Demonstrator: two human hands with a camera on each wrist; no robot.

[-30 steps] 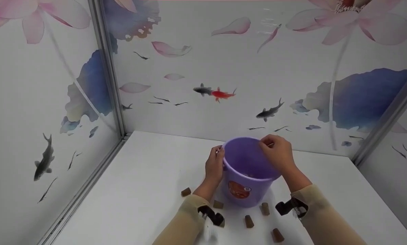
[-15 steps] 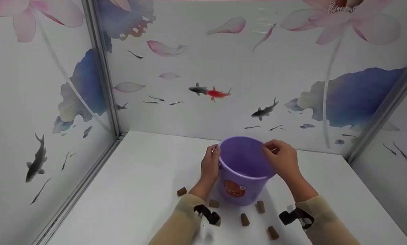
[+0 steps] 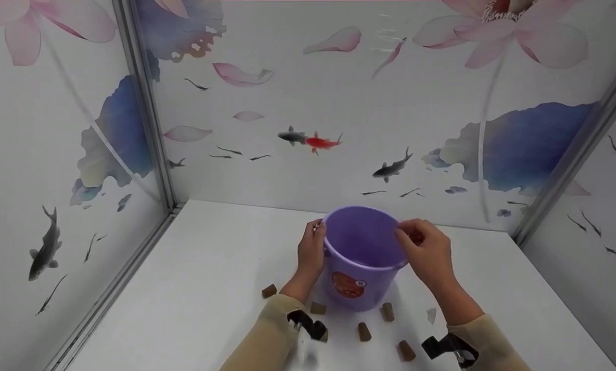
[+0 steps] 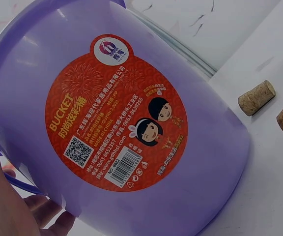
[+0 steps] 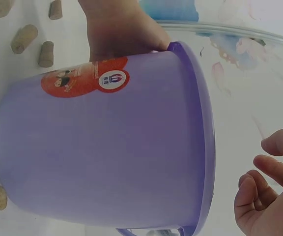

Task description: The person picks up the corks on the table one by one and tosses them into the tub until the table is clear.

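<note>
The left hand grips the left rim of the purple bucket, fingers curled over the edge, while the right hand hovers at the right rim with loosely curled fingers that, in the right wrist view, stand just clear of the plastic and hold nothing. The bucket stands near the middle of the white tabletop, tilted a little, with corks scattered close round its base. Held firmly on one side only, it could tip or slide and knock those corks away.
</note>
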